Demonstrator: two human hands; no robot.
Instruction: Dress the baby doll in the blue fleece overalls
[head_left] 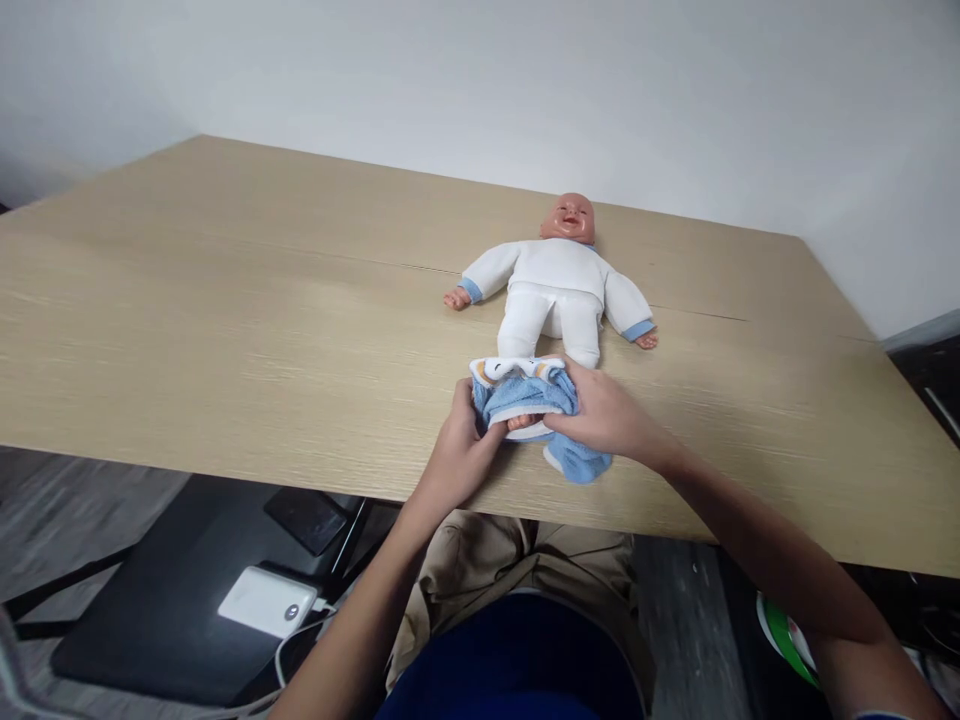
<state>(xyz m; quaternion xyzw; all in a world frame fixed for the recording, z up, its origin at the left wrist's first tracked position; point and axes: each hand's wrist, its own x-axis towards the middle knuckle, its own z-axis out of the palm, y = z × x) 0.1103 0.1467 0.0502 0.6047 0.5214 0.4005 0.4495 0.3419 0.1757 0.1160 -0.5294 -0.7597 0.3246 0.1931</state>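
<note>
A baby doll (556, 265) in a white top with blue cuffs lies face up on the table, its head toward the wall. Around its lower legs are bunched blue trousers (517, 400) with a white band and a white-and-orange animal-face patch. My left hand (465, 450) grips the bunched cloth from the left, thumb near the doll's foot (523, 422) showing in the opening. From the right, my right hand (600, 405) pinches the same cloth. The other trouser leg (581, 458) hangs loose below it, and the doll's second foot is hidden.
The wooden table (262, 320) reaches back to a white wall (450, 80). Below its front edge, a black seat (150, 590) on the left bears a dark phone (306, 518) and a white power bank (267, 600) with a cable. A green-and-white round object (787, 640) is at lower right.
</note>
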